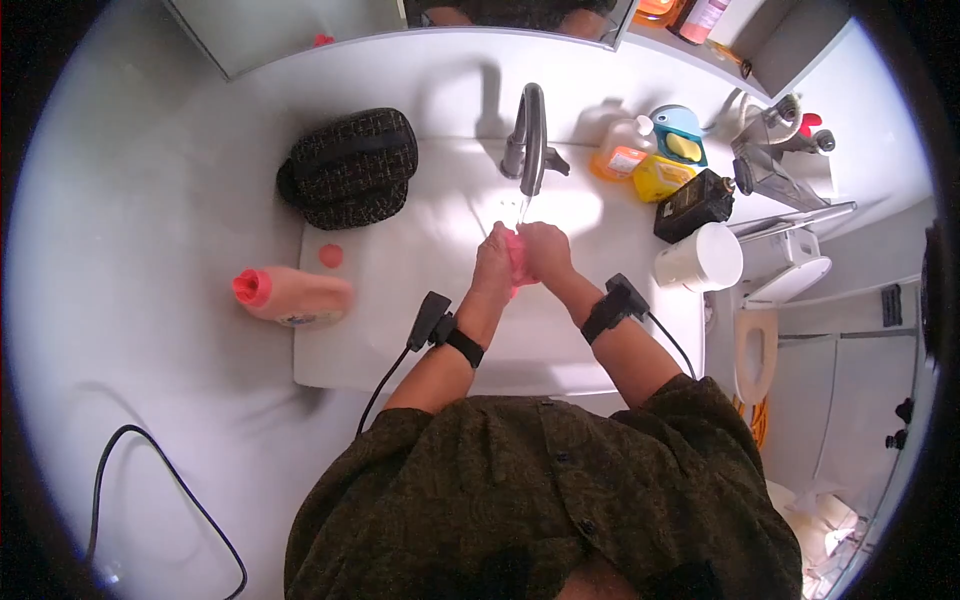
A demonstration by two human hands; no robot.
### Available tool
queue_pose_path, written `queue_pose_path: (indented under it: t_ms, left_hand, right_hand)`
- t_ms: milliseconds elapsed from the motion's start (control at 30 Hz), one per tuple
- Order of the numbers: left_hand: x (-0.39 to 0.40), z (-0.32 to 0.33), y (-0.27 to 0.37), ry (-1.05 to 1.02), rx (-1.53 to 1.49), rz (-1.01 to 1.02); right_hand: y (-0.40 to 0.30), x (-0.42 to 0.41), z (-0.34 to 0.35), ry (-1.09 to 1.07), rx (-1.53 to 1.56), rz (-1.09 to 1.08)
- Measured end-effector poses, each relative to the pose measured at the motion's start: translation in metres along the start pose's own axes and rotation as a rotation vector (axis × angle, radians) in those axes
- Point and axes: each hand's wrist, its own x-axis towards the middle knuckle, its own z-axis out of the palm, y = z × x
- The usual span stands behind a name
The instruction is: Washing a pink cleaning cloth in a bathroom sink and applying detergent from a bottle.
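Both of my hands are together over the white washbasin (375, 330), just below the spout of a grey metal faucet (532, 139). Between them is a wet-looking pink cloth (519, 262), bunched up so that its full shape is hidden. My left hand (492, 259) grips it from the left side. From the other side my right hand (546, 251) closes on it, knuckles up. A thin stream of water (523, 208) runs from the spout down to the hands. Each wrist wears a black strap with a small device and a cable.
On the left rim are a black patterned toiletry bag (352, 169), a pink plastic bottle (300, 295) and a round pink cap (331, 256). At right stand an orange soap bottle (622, 150), a yellow pack (663, 178), a black bottle (694, 205) and a white tub (701, 259). A toilet (757, 352) is beyond.
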Motion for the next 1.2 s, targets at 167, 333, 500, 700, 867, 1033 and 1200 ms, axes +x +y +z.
queue_pose_path:
  t_ms: [167, 333, 500, 700, 867, 1033, 1200]
  left_hand:
    - [0.013, -0.015, -0.003, 0.008, 0.063, 0.043]
    - [0.01, -0.025, 0.016, -0.097, -0.09, 0.048]
    - [0.014, -0.033, 0.03, -0.363, -0.047, 0.133]
    - [0.021, -0.034, 0.024, -0.144, 0.298, 0.187]
    - [0.033, -0.05, 0.02, 0.202, 0.965, 0.668]
    - [0.032, -0.038, 0.021, 0.346, 1.314, 0.932]
    - [0.067, -0.072, 0.001, 0.371, 0.785, 0.611]
  right_hand:
    - [0.028, 0.007, 0.064, -0.098, 0.762, 0.243]
    - [0.025, 0.005, 0.039, -0.126, 1.323, 0.438]
    - [0.02, -0.011, -0.014, -0.337, 1.547, 0.048]
    - [0.027, -0.018, -0.006, -0.118, 1.513, 0.35]
    - [0.018, -0.014, -0.012, -0.103, 1.409, 0.397]
    - [0.02, -0.022, -0.011, 0.084, 1.511, 0.289]
    - [0.02, -0.015, -0.012, -0.123, 1.374, 0.245]
